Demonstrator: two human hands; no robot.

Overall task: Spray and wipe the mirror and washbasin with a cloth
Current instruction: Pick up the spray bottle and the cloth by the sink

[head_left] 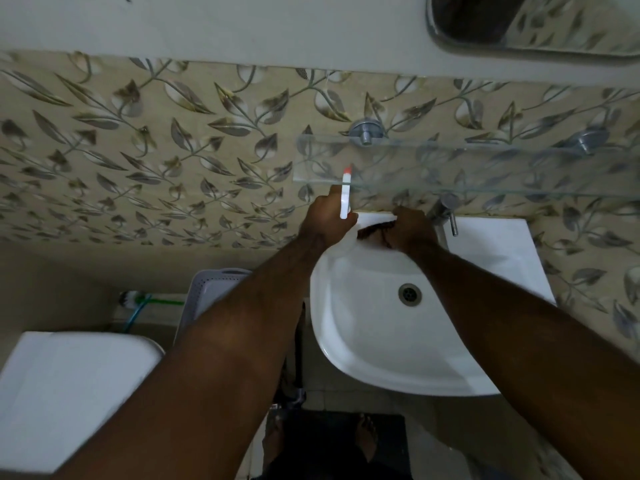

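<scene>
Mirror [533,26]: only its lower left corner shows, the remainder cut off by the top and right edges.
Spray bottle [345,199]: body hidden inside the left hand [323,221]; only the white head with its red tip is visible.
Cloth [375,233]: mostly covered by the right hand [410,232]; a dark strip shows, colour uncertain in dim light.
Glass shelf [485,168]: right end runs off frame.
Washbasin [381,341]: rear rim partly hidden behind both hands.
Toilet cistern [69,393]: cut by left edge.
Feet [367,438]: dark, detail unreadable.
</scene>
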